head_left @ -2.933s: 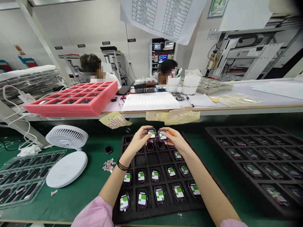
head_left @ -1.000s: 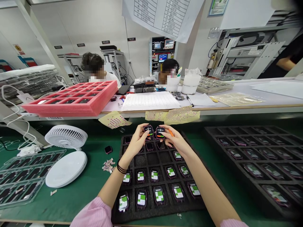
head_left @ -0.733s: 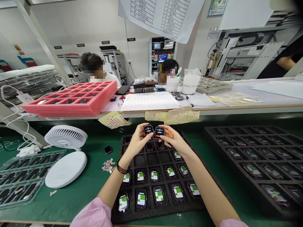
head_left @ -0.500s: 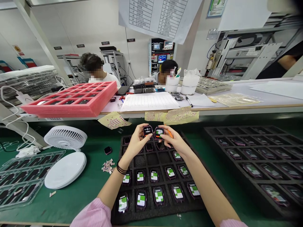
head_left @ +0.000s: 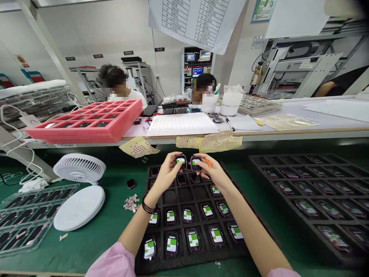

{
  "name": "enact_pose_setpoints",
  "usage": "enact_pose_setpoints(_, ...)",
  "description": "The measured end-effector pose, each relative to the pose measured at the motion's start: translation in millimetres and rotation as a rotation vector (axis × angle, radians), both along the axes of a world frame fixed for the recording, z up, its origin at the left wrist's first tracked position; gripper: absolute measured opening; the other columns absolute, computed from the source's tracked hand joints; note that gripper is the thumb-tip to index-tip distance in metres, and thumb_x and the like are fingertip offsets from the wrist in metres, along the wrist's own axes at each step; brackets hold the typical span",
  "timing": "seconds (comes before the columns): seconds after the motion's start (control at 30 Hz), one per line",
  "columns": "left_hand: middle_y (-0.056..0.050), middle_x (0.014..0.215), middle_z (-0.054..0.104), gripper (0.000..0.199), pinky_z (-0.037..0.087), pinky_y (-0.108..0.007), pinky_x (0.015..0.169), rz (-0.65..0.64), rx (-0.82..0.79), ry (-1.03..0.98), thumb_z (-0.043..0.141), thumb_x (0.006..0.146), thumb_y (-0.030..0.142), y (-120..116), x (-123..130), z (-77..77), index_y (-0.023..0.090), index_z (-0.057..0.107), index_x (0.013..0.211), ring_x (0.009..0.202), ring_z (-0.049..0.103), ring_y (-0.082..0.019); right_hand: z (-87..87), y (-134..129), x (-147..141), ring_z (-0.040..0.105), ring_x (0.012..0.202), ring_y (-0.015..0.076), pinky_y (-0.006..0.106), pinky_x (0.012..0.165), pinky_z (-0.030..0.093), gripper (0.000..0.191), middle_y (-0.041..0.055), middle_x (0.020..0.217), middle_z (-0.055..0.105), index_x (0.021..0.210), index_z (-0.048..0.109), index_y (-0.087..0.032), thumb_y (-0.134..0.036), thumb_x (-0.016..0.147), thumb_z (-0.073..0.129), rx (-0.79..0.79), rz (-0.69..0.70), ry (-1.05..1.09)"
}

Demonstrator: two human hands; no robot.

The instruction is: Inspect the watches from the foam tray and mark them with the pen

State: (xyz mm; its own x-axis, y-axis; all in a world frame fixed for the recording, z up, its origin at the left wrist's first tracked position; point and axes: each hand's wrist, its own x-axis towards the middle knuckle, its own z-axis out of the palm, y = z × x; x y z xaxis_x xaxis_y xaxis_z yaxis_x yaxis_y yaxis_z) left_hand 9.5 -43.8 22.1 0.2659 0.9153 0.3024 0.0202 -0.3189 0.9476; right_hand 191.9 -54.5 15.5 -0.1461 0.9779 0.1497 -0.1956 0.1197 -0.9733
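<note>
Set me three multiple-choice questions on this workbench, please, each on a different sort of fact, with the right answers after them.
1. Where does the loose watch lie?
A. On the green mat, left of the black foam tray
B. In the pink foam tray
C. On the white fan base

2. How many watches does the left hand hold?
A. None
B. One
C. Two

3. What do the screens in the tray's front row show?
A. Nothing, they are dark
B. Solid red
C. A green and white display

1 A: it sits on the mat beyond the tray's left edge.
2 B: that hand pinches a single watch, and the right hand holds another.
3 C: green and white panels show on them.
</note>
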Motion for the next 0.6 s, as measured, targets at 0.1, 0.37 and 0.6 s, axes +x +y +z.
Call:
enact_pose_setpoints(0.1, -0.007, 0.105, 0.058, 0.037, 0.047, -0.019, 0.057, -0.01, -0.003, 0.003, 0.057, 0.084, 0.034, -0.3, -0.4, -0.6, 0.02, 0.046, 0.117, 0.08, 0.058, -0.013, -0.1, 0.0, 1.0, 0.054, 0.059, 0.01, 0.018, 0.037, 0.027, 0.043, 0.0035, 0.09, 0.059, 0.108, 0.056, -0.022, -0.038, 0.071, 0.071, 0.007, 0.03, -0.003)
enact_pose_setpoints(0.37, -0.01, 0.114, 0.059, 0.043, 0.049, -0.022, 0.065, -0.006, 0.007, 0.075, 0.062, 0.081, 0.028, -0.6, -2.1, -1.1, 0.019, 0.047, 0.12, 0.09, 0.06, -0.017, -0.8, -0.1, 0.9, 0.057, 0.063, 0.0126, 0.018, 0.036, 0.03, 0.048, 0.0038, 0.088, 0.059, 0.11, 0.055, -0.022, -0.034, 0.068, 0.075, 0.03, 0.042, -0.034)
enact_pose_setpoints(0.6, -0.003, 0.085, 0.06, 0.029, 0.045, -0.019, 0.05, -0.001, -0.06, 0.022, 0.06, 0.081, 0.04, -4.1, 0.8, 4.7, 0.017, 0.056, 0.099, 0.066, 0.055, -0.011, -1.1, 0.8, 1.5, 0.05, 0.048, 0.0085, 0.018, 0.035, 0.024, 0.031, -0.0014, 0.068, 0.057, 0.097, 0.062, -0.02, -0.042, 0.074, 0.068, -0.024, -0.054, -0.039)
